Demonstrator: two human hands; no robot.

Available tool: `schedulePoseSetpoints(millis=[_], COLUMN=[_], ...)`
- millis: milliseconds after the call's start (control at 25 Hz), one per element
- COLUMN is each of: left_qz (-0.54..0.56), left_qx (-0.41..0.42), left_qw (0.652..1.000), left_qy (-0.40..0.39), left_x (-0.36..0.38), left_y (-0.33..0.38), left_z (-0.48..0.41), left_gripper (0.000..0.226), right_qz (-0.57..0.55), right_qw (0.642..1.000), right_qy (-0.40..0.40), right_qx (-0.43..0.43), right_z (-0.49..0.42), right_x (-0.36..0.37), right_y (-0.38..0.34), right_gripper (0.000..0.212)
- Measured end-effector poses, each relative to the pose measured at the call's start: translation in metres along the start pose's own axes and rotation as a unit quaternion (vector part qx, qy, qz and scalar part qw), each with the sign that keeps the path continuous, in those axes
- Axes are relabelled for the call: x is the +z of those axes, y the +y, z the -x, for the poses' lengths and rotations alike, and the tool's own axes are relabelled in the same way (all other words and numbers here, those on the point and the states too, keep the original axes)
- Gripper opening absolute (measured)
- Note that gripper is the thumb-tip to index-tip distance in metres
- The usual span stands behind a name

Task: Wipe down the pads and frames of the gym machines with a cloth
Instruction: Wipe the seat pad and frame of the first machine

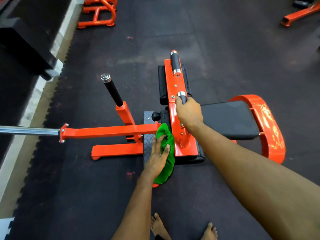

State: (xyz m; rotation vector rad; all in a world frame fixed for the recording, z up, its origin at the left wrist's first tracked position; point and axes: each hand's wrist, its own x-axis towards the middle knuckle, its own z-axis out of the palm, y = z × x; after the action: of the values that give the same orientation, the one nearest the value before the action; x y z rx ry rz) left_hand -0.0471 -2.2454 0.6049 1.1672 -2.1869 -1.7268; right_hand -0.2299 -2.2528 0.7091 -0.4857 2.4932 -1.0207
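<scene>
Gym machine, mid-wipe: a green cloth (168, 163) is bunched in the left hand (158, 154), thumb and fingers curled into it, and is pressed against the near left edge of the orange plate (170, 80). The plate's long axis runs from near to far, so most of its length lies beyond the cloth, toward the far handle (174, 62). The right hand (188, 113) is clamped round the near handle (182, 98) on top of the plate, apparently to steady it; the left hand is judged the one placed for the stroke. A stroke away along that edge would be met almost at once by the orange arm (110, 131), which joins from the left and ends in a chrome bar (27, 130). A black pad (161, 84) is seen beneath the plate, a seat pad (230, 118) to the right, and an upright post (112, 90) further left.
</scene>
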Motion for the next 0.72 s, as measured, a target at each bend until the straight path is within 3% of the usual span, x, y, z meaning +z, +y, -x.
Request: schedulePoseSetpoints(millis=[160, 360, 720], left_qz=[0.043, 0.031, -0.034], left_qx=[-0.030, -0.072, -0.066], left_qw=[0.996, 0.985, 0.984], left_qy=[0.069, 0.151, 0.162], left_x=[0.015, 0.025, -0.006], left_y=[0.007, 0.024, 0.057], left_z=[0.003, -0.010, -0.116], left_gripper=[0.067, 0.052, 0.063], right_qz=[-0.005, -0.003, -0.009], right_qw=[1.000, 1.000, 1.000], right_qy=[0.001, 0.010, 0.002], right_qx=[0.002, -0.002, 0.007], right_z=[0.002, -0.001, 0.001], right_x=[0.000, 0.003, 0.003], right_y=[0.001, 0.003, 0.000], right_gripper=[0.058, 0.053, 0.054])
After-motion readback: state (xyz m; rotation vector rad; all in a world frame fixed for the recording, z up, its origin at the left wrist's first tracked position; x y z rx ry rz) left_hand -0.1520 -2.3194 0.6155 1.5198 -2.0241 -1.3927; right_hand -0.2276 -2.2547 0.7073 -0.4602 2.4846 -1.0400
